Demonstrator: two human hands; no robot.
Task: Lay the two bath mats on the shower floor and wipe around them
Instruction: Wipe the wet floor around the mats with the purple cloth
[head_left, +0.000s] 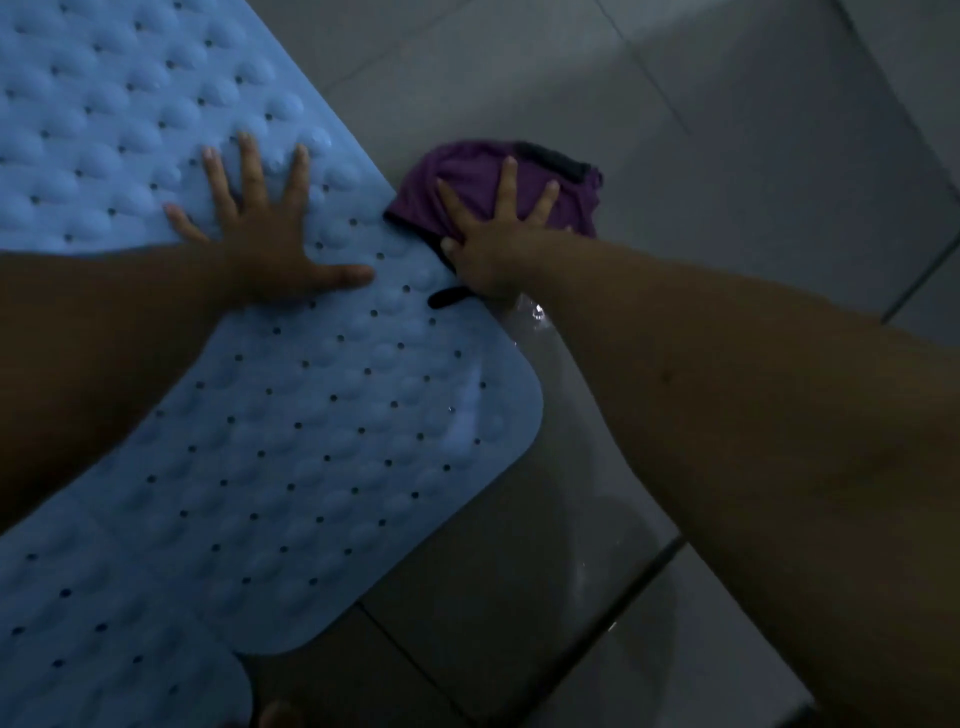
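Note:
A light blue bath mat (332, 441) with bumps and small holes lies flat on the grey tiled floor and runs from the top left to the lower middle. A second blue mat (104, 649) lies at the bottom left, its edge under or against the first. My left hand (260, 228) presses flat on the first mat with fingers spread. My right hand (493, 234) presses with spread fingers on a purple cloth (467, 182) with black trim, bunched on the floor against the mat's right edge.
Grey floor tiles (727, 156) with dark grout lines fill the right and top. A wet, shiny patch (540, 317) shows beside the mat under my right forearm. A toe or fingertip (280, 714) peeks in at the bottom edge.

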